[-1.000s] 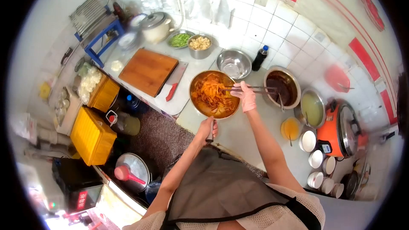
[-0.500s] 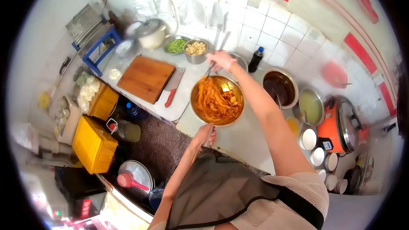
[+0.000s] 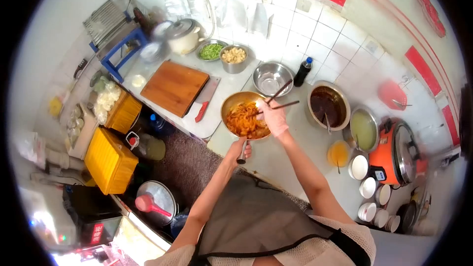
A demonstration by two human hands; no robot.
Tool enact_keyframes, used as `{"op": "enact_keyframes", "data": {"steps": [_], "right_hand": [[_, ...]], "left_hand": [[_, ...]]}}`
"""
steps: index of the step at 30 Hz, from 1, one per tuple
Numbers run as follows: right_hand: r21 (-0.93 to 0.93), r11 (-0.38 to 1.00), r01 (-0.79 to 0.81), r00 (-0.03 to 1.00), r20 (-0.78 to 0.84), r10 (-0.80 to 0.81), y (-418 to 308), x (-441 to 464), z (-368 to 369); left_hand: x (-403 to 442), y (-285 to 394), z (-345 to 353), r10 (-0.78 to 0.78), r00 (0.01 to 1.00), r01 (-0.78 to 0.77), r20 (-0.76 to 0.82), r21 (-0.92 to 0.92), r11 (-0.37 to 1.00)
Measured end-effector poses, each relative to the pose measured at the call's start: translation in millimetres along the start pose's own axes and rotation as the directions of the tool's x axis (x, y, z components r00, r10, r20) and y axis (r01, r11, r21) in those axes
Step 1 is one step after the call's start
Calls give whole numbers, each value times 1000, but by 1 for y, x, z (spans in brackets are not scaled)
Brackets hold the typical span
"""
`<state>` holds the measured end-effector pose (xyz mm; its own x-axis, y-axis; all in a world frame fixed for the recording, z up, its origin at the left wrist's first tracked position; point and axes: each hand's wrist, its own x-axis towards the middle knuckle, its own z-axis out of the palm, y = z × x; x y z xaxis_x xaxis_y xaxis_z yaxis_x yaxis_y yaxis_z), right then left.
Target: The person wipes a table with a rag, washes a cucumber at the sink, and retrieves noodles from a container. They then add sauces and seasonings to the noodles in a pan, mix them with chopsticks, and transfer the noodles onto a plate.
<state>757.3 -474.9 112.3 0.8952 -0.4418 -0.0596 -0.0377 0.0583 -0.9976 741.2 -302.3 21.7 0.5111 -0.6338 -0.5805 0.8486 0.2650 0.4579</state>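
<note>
The right hand [image 3: 272, 117] has moved from the far side of the pan [image 3: 225, 103] to its right side.

On the left, a red scoop [image 3: 148, 204] lies on a round metal lid [image 3: 163, 194]. A flat brown wood board [image 3: 175, 88] sits on the counter [image 3: 276, 155]. Just beside it is a wide knife [image 3: 211, 89] with a red grip. Behind them, a round metal dish [image 3: 211, 50] has chopped green bits in it, and a deep metal tub [image 3: 233, 59] has pale yellow lumps.

The left hand [image 3: 241, 149] is closed around the pan's handle [image 3: 241, 158]. The pan is round and shiny, near the middle of the counter. It holds wet, orange-brown strips [image 3: 242, 118].

The right hand wears a thin, see-through glove. Its fingers are curled and grip two long, dark chopsticks [image 3: 280, 91]. They spread apart at the back, and their front ends reach the food.

Behind the pan is a shiny metal bowl [image 3: 272, 78], near a dark bottle [image 3: 302, 72] with a blue cap. To the right, a big pot [image 3: 328, 105] holds dark brown sauce and a spoon [image 3: 327, 123]. Next comes a metal bowl [image 3: 364, 129] of pale green liquid, then an orange cooker [image 3: 387, 152].
</note>
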Motion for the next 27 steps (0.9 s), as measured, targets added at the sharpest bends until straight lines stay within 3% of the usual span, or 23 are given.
{"op": "enact_keyframes", "data": {"steps": [3, 4, 5, 6, 7, 8, 9, 12, 14, 15, 18, 19, 20, 22, 24, 26, 27], "right_hand": [[-71, 993, 90, 996, 21, -89, -34, 4, -7], [-212, 968, 135, 990, 55, -126, -29, 16, -18], [-236, 971, -30, 999, -38, 22, -30, 17, -22], [-545, 826, 143, 990, 70, -125, 14, 46, -35], [-292, 952, -89, 995, 20, 99, 1, 28, -21], [-133, 986, -100, 994, 29, 105, 18, 30, -12], [-107, 991, -76, 994, 70, 84, 27, 31, -4], [-129, 989, -66, 983, 159, 86, -15, 20, 1], [-312, 948, -58, 976, 183, 120, -11, 42, -20], [-312, 949, -51, 973, 197, 118, 3, 45, -12], [-7, 987, -161, 978, 137, 160, 8, 24, 15], [91, 983, -159, 966, 219, 136, 8, 23, 21], [-50, 984, -172, 961, 209, 179, -18, 14, 24], [-88, 995, -55, 975, 212, 73, -22, 23, 9], [-341, 939, -48, 987, 127, 96, -20, 31, -5], [-37, 989, -141, 973, 178, 145, 23, 35, 0], [6, 981, -195, 972, 138, 192, 21, 30, 13]], "left_hand": [[-3, 2, -5, 23, 1000, -23, -9, -19, 1000], [-5, 3, -6, 28, 1000, -28, -13, 0, 1000], [-8, 7, -10, 45, 999, -45, -24, 13, 999], [-13, 9, -5, 58, 998, -56, -33, 60, 997], [-18, 9, 4, 71, 996, -66, -49, 104, 992], [-19, 5, 10, 40, 999, -38, -35, 34, 999], [-18, 1, 11, 34, 999, -32, -14, 124, 992], [-18, 2, 2, 72, 996, -68, -47, 98, 993], [-21, 9, -4, 122, 987, -111, -103, 106, 988], [-21, 9, -5, 137, 987, -131, -87, 70, 989], [-22, 1, 6, 125, 988, -103, -91, 217, 971], [-25, -1, 12, 129, 982, -89, -138, 265, 960], [-32, 3, 10, 127, 976, -64, -178, 321, 945], [-28, 6, -7, 177, 964, -101, -200, 340, 935], [-17, 8, -22, 150, 976, -132, -160, 116, 984], [-12, -2, -14, 135, 985, -118, -111, 150, 982], [-13, -6, -13, 138, 987, -123, -82, 170, 978]]}}
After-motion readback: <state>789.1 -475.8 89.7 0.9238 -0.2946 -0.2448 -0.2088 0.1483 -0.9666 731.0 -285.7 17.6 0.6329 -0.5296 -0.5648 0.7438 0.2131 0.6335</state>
